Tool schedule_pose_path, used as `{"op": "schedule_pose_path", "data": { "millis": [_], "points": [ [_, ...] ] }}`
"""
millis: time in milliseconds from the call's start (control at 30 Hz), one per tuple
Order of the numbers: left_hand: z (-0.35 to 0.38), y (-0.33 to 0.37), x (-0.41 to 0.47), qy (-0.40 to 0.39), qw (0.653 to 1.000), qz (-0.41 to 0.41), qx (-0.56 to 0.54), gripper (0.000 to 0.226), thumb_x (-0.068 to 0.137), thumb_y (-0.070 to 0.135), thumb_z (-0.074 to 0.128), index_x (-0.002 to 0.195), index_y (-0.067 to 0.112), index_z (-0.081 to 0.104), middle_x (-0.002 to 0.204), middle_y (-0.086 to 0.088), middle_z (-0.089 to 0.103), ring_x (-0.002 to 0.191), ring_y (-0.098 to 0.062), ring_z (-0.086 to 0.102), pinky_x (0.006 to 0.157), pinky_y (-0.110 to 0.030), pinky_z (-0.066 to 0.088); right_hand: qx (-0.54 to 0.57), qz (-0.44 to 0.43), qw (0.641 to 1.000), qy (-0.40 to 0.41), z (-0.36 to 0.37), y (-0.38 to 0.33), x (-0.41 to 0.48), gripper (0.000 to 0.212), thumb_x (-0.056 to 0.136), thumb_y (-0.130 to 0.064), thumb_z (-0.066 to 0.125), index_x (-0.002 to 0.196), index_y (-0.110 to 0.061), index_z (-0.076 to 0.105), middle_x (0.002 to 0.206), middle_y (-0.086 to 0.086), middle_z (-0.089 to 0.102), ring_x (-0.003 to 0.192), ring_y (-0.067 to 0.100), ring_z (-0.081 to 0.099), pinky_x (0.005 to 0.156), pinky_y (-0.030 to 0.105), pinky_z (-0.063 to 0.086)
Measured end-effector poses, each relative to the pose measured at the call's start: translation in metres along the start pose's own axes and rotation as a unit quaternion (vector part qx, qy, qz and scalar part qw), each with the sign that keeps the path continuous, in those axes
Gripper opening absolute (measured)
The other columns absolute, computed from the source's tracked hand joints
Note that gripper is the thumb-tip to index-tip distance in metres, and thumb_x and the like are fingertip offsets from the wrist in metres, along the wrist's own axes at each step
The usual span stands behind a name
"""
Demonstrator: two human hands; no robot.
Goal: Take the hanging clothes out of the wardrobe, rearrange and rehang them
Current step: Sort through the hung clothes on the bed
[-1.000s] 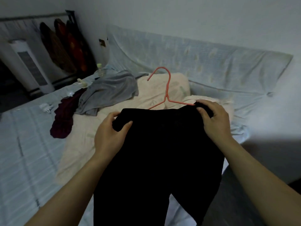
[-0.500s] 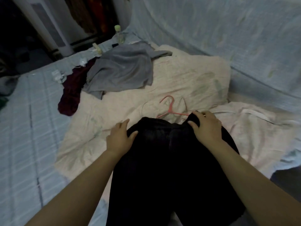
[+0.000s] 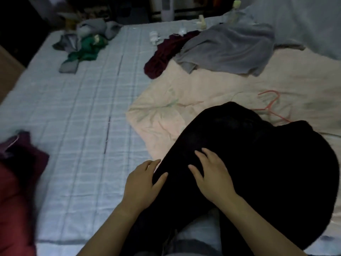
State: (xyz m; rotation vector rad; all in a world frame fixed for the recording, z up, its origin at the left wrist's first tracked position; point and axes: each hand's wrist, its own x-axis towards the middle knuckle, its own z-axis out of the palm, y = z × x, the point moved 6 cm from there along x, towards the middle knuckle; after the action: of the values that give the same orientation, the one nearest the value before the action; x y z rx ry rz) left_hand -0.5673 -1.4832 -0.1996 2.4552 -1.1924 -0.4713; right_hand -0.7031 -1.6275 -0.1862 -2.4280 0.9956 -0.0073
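Observation:
Black trousers (image 3: 258, 154) lie spread on the bed, their top end over a cream blanket (image 3: 212, 93). A pink hanger (image 3: 271, 106) lies on the blanket, its lower part under the trousers. My left hand (image 3: 144, 185) rests at the left edge of the trousers, fingers spread, thumb on the cloth. My right hand (image 3: 212, 174) lies flat on the trousers, fingers straight. Neither hand holds the hanger.
A grey garment (image 3: 227, 48) and a dark maroon one (image 3: 164, 54) lie at the back. A green and grey heap (image 3: 83, 47) sits far left. Red and maroon clothes (image 3: 16, 182) lie at the left edge. Small bottles (image 3: 201, 21) stand at the bed's far edge.
The trousers and hanger went down onto the bed. Both hands let go of the waistband and slid down onto the left leg. The view swung to the left.

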Motion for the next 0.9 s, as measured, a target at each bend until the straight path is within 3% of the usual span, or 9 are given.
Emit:
{"op": "schedule_pose_path", "data": {
  "millis": [300, 433, 567, 900],
  "points": [
    [-0.065, -0.13, -0.199, 0.108, 0.983, -0.148, -0.01, 0.072, 0.081, 0.068, 0.024, 0.132, 0.025, 0.051, 0.13, 0.005, 0.056, 0.12, -0.014, 0.051, 0.097, -0.033, 0.042, -0.055, -0.153, 0.983, -0.085, 0.099, -0.164, -0.103, 0.059, 0.096, -0.053, 0.028, 0.143, -0.018, 0.034, 0.152, 0.005, 0.029, 0.14, 0.023, 0.023, 0.115, 0.04, 0.02],
    [-0.098, -0.197, -0.301, 0.171, 0.96, -0.22, -0.023, 0.068, 0.082, 0.065, 0.029, 0.129, 0.022, 0.054, 0.126, 0.001, 0.058, 0.116, -0.02, 0.054, 0.093, -0.039, 0.046, -0.033, -0.245, 0.963, -0.111, 0.154, -0.259, -0.157, 0.06, 0.094, -0.054, 0.035, 0.14, -0.014, 0.041, 0.147, 0.01, 0.037, 0.137, 0.025, 0.03, 0.112, 0.041, 0.026],
    [-0.128, -0.253, -0.387, 0.222, 0.932, -0.286, -0.013, 0.062, 0.083, 0.06, 0.036, 0.125, 0.02, 0.057, 0.119, -0.001, 0.061, 0.102, -0.026, 0.06, 0.084, -0.04, 0.05, 0.0, -0.328, 0.938, -0.113, 0.2, -0.352, -0.2, 0.074, 0.086, -0.06, 0.026, 0.129, -0.006, 0.053, 0.134, 0.017, 0.05, 0.125, 0.033, 0.045, 0.102, 0.046, 0.037],
    [-0.189, -0.365, -0.477, 0.285, 0.89, -0.357, 0.013, 0.065, 0.081, 0.061, 0.029, 0.122, 0.019, 0.059, 0.118, -0.003, 0.062, 0.103, -0.029, 0.058, 0.082, -0.041, 0.048, 0.008, -0.438, 0.89, -0.128, 0.275, -0.505, -0.226, 0.062, 0.087, -0.051, 0.036, 0.116, -0.001, 0.059, 0.115, 0.018, 0.061, 0.105, 0.036, 0.057, 0.088, 0.041, 0.047]
  ]
}}
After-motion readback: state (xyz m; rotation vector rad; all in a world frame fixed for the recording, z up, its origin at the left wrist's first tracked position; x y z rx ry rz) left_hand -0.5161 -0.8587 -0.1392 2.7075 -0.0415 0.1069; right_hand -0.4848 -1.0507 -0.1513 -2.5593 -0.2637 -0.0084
